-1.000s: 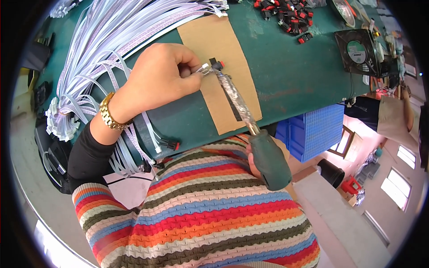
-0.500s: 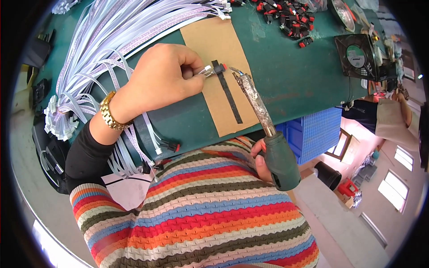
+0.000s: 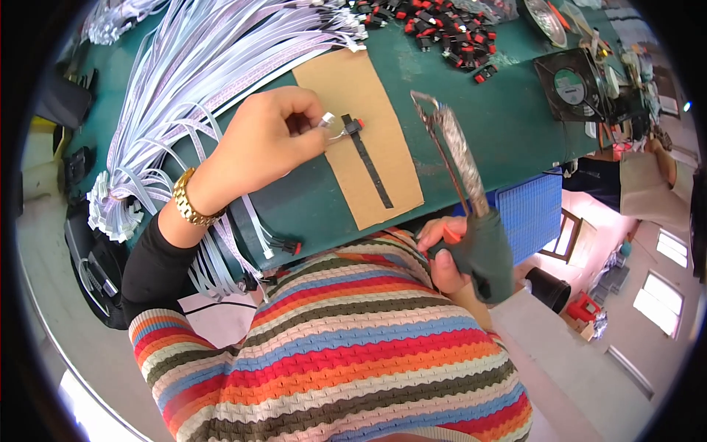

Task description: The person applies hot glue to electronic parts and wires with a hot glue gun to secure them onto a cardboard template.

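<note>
Between thumb and fingers, my left hand [image 3: 269, 140] pinches a wired lead with a small white connector [image 3: 327, 118] showing at its end. Fine wires run from the pinch to a small black switch with a red button [image 3: 355, 126], which sits on a black strip [image 3: 374, 173]. The strip lies on a tan cardboard sheet [image 3: 390, 121]. My right hand [image 3: 445, 258] is wrapped round the handle of a dark green soldering gun [image 3: 490, 254] with a red trigger. The gun's looped tip points up, away from the switch, right of the cardboard.
Flat white ribbon cables [image 3: 221, 44] fan out across the green table [image 3: 479, 140] at left. Red-and-black switches [image 3: 456, 40] lie heaped at the back. A square fan [image 3: 568, 87] stands at right, above a blue crate [image 3: 526, 217]. Another person is at the far right.
The soldering gun's tip has swung away from the switch, up and to the right. My left hand still pinches the lead, and the whole view has shifted slightly.
</note>
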`<state>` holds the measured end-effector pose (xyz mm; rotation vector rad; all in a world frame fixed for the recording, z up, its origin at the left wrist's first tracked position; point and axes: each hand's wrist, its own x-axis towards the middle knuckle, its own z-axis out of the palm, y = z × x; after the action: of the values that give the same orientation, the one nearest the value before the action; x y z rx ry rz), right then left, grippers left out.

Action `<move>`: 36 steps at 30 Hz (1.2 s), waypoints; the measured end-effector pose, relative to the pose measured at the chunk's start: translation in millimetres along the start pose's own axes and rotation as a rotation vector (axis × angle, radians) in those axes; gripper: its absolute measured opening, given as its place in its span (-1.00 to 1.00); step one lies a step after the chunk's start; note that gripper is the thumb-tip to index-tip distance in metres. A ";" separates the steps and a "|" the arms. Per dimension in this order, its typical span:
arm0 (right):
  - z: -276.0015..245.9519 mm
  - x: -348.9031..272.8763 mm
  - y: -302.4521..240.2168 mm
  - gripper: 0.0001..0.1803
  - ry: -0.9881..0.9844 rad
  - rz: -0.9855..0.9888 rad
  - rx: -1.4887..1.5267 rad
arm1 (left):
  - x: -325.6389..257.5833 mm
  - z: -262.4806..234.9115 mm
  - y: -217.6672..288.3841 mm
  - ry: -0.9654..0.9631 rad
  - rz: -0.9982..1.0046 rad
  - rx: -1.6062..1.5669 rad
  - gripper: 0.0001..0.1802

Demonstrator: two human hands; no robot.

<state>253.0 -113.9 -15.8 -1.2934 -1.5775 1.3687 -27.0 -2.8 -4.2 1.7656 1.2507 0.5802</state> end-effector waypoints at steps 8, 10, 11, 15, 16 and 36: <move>48.0 33.8 -1.5 -0.53 0.110 -0.296 0.996 | 1.1 18.3 21.0 0.142 0.030 0.168 -0.89; 49.5 43.8 9.9 -0.53 0.138 -0.325 0.859 | 3.0 20.5 22.3 0.145 0.030 0.279 -0.84; 50.5 47.6 11.8 -0.56 0.146 -0.341 0.897 | 4.9 21.5 23.0 0.118 0.006 0.270 -0.83; 49.7 54.5 6.9 -0.59 0.203 -0.229 1.063 | 11.7 25.9 21.7 0.175 0.160 0.242 -0.82; 49.1 54.9 7.0 -0.59 0.204 -0.229 1.064 | 13.4 26.6 22.7 0.174 0.161 0.243 -0.82; 47.4 55.9 13.5 -0.61 0.171 -0.292 1.117 | 11.6 22.7 19.4 0.040 0.035 0.142 -0.80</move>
<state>196.6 -75.6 -45.9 -0.4423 -0.6089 1.5151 4.8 -3.1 -0.6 1.9049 1.3188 0.5600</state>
